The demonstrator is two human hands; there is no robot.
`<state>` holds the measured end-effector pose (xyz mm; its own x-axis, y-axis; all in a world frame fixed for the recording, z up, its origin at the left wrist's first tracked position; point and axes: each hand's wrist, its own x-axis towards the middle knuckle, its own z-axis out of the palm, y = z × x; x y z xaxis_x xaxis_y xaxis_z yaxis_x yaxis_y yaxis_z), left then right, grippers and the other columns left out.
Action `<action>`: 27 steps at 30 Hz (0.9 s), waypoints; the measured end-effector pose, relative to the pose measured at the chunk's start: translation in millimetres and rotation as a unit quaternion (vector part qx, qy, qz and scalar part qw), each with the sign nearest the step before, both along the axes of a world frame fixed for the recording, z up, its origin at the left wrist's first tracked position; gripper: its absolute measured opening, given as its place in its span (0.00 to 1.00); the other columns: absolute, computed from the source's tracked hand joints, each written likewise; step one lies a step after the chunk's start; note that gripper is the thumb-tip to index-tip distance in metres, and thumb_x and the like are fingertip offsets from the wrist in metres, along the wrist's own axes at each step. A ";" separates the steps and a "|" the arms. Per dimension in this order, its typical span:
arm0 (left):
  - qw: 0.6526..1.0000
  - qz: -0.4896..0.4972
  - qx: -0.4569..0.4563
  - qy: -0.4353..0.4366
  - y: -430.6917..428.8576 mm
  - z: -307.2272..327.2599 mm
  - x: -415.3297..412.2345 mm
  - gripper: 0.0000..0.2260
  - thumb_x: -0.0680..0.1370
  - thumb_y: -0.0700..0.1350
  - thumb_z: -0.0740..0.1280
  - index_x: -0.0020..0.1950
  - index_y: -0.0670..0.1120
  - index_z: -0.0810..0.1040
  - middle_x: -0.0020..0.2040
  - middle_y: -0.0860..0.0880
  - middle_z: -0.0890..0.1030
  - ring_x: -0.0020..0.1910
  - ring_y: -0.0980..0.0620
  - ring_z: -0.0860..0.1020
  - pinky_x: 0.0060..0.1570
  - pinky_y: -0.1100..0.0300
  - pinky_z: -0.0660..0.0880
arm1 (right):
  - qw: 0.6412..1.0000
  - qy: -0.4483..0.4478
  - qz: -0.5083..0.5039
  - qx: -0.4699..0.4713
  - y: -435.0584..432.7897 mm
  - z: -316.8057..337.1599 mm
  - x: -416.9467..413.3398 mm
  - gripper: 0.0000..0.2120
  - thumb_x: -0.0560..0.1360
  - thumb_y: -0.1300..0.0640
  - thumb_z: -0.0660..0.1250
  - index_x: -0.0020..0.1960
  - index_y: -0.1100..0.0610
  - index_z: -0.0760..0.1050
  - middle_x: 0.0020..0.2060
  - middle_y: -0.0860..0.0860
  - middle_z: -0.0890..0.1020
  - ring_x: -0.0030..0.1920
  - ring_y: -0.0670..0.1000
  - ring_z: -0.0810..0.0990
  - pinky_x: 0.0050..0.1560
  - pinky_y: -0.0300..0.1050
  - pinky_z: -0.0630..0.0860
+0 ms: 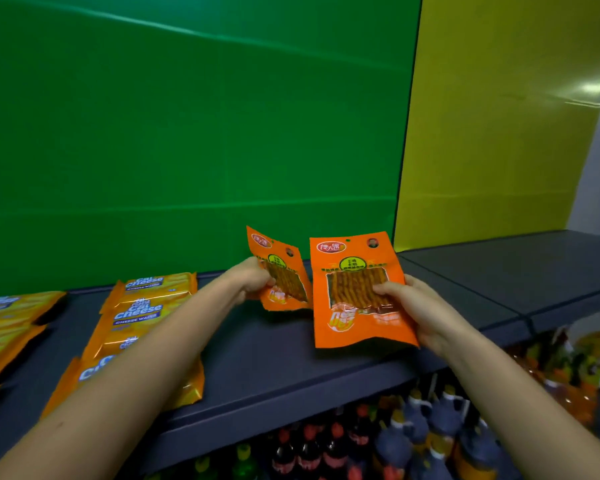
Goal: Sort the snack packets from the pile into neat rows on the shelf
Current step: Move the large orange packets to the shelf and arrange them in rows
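In the middle of the frame the left hand point(253, 280) pinches a flat orange plastic snack packet with a clear window point(286, 275) by its left edge, fingers curled round it. The packet is tilted, with its lower corner close to the dark grey shelf board point(274, 351); whether it touches I cannot tell. Just right of it the right hand point(421, 315) grips a second orange snack packet point(355, 296) of the same kind, thumb across the window, upright above the shelf. The two packets nearly meet edge to edge. At the left a row of yellow foil cheese wafer packets point(142, 306) lies overlapped from back to front, partly hidden by the left forearm. Another yellow row point(11, 320) sits at the far left edge. Behind stand a green back panel point(187, 133) and a yellow panel point(499, 133). Under the shelf, at the bottom, red-capped cola bottles point(309, 448) and dark bottles with orange caps point(433, 417) crowd together
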<state>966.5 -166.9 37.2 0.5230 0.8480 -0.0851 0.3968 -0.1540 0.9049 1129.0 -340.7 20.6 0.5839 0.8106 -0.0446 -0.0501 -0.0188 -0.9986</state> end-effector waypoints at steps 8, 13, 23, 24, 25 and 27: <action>0.995 0.090 -0.021 0.040 8.6 -20.6 19.2 0.07 0.78 0.32 0.59 0.43 0.41 0.72 0.44 0.43 0.78 0.42 0.48 0.77 0.44 0.55 0.74 | 0.994 -0.019 0.106 -0.034 34.1 -18.8 6.8 0.14 0.76 0.62 0.63 0.61 0.58 0.71 0.49 0.58 0.83 0.43 0.54 0.82 0.42 0.46 0.79; 0.992 0.117 -0.024 0.029 3.2 -22.6 23.8 0.12 0.77 0.34 0.60 0.34 0.44 0.68 0.28 0.47 0.77 0.17 0.57 0.74 0.18 0.67 0.70 | 0.987 -0.041 0.153 -0.037 51.0 -31.3 -0.3 0.11 0.76 0.61 0.63 0.58 0.56 0.71 0.51 0.56 0.82 0.48 0.54 0.82 0.49 0.49 0.79; 0.980 0.194 0.040 0.029 0.2 -15.8 17.1 0.11 0.77 0.28 0.52 0.53 0.36 0.71 0.27 0.40 0.73 0.17 0.65 0.74 0.22 0.70 0.72 | 0.926 -0.326 0.129 -0.137 59.6 -37.2 -7.0 0.18 0.75 0.50 0.65 0.60 0.59 0.68 0.58 0.54 0.78 0.60 0.56 0.76 0.59 0.49 0.72; 0.981 0.193 0.025 0.016 -0.1 -16.4 16.1 0.16 0.77 0.28 0.54 0.65 0.31 0.67 0.37 0.33 0.77 0.31 0.63 0.81 0.33 0.69 0.77 | 0.914 -0.358 0.125 -0.144 59.0 -38.1 -7.6 0.18 0.75 0.49 0.64 0.59 0.59 0.67 0.57 0.55 0.78 0.59 0.56 0.76 0.58 0.49 0.73; 0.981 0.191 0.012 0.020 -1.2 -14.7 13.9 0.20 0.76 0.30 0.56 0.69 0.29 0.61 0.52 0.28 0.76 0.50 0.55 0.82 0.50 0.62 0.78 | 0.901 -0.389 0.123 -0.150 57.6 -38.7 -8.3 0.19 0.75 0.47 0.64 0.58 0.58 0.67 0.57 0.55 0.79 0.58 0.56 0.77 0.56 0.49 0.73; 0.976 0.183 0.052 0.108 -4.0 -10.7 3.7 0.22 0.76 0.34 0.59 0.70 0.31 0.62 0.67 0.31 0.69 0.66 0.41 0.72 0.65 0.50 0.69 | 0.871 -0.450 0.119 -0.159 54.6 -39.3 -8.4 0.21 0.75 0.44 0.63 0.58 0.58 0.66 0.55 0.55 0.79 0.56 0.56 0.78 0.53 0.48 0.73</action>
<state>970.3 -170.9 26.5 0.1630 0.9846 -0.0633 0.6215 -0.0527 0.7816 1120.7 -286.1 -18.7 0.3152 0.9438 0.0994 0.7926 -0.2042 -0.5746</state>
